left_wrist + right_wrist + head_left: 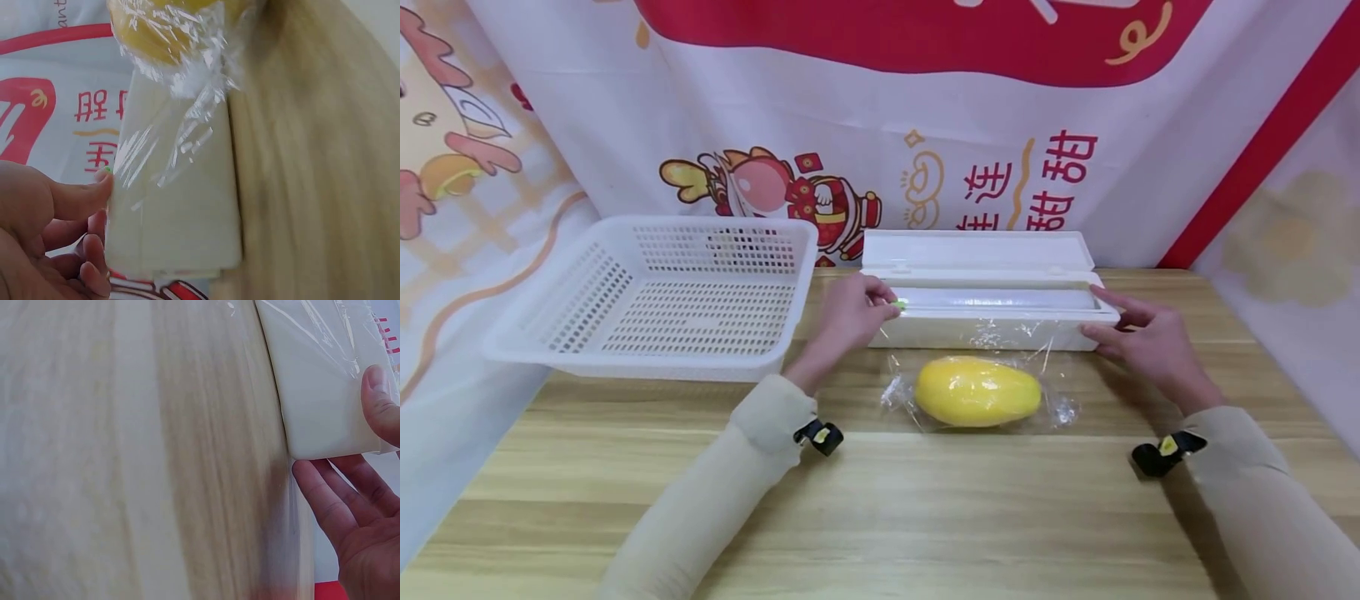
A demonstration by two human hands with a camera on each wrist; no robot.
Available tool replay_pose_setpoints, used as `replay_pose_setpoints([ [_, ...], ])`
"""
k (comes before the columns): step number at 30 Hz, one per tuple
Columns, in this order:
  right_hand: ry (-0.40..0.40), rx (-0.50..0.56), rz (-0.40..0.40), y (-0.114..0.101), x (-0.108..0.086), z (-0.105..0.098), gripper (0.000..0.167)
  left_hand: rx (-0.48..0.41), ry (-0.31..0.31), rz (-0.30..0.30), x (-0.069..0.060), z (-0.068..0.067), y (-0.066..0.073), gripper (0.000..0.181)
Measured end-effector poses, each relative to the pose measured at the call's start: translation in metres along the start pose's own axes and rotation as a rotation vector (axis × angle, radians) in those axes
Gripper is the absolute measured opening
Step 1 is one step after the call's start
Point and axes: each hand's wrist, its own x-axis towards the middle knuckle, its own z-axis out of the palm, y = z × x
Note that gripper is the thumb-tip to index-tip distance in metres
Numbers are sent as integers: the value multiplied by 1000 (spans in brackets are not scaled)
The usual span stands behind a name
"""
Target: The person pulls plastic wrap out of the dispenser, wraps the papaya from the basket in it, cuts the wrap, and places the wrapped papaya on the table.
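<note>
A white cling film box [917, 335] stands at the back of the table, its lid [977, 250] raised and a film roll [1000, 298] inside. My left hand [850, 312] is at the box's left end, thumb and fingers pinching a small green slider [898, 306] on the front rim. With thumb on the front and fingers at the end face, my right hand [369, 506] holds the right end. Clear film hangs over the box front and runs to a yellow oval fruit [977, 392], which lies wrapped before the box with its film bunched at both ends.
A white perforated plastic basket [760, 364] stands on the left of the wooden table [925, 517]. Behind the table hangs a printed white and red cloth [850, 108], close to the raised lid.
</note>
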Motion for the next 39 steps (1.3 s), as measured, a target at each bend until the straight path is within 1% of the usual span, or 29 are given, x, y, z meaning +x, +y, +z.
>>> replay_pose_setpoints([
  [2,3,15,1,0,-1,0,74,-24,26,-13,-2,-2,-7,11],
  [4,2,23,4,-1,-2,1,74,-37,44,-11,-4,-4,-12,12],
  [8,5,-2,6,-1,-3,1,74,-50,60,12,-7,-5,-17,13],
  [11,8,-11,6,-1,-3,0,74,-83,70,11,-9,-6,-20,12],
  [16,5,-14,15,0,-3,0,74,-123,83,-22,-10,-7,-24,9],
  [20,7,-22,21,0,-2,1,74,-202,81,-76,-12,-8,-28,11],
  [22,10,-28,21,0,-2,1,74,-223,84,-82,-13,-6,-30,12],
  [24,11,-36,23,0,-2,1,74,-230,89,-79,-14,-4,-32,14],
  [27,12,-32,25,1,-2,1,74,-216,103,-61,-14,-1,-33,15],
  [30,10,-14,27,2,-2,0,74,-225,105,-62,-15,1,-34,15],
  [35,1,-22,36,1,-1,-1,74,-235,102,-58,-17,1,-33,16],
  [39,-3,-36,38,0,-2,-1,74,-252,97,-68,-18,-1,-34,16],
])
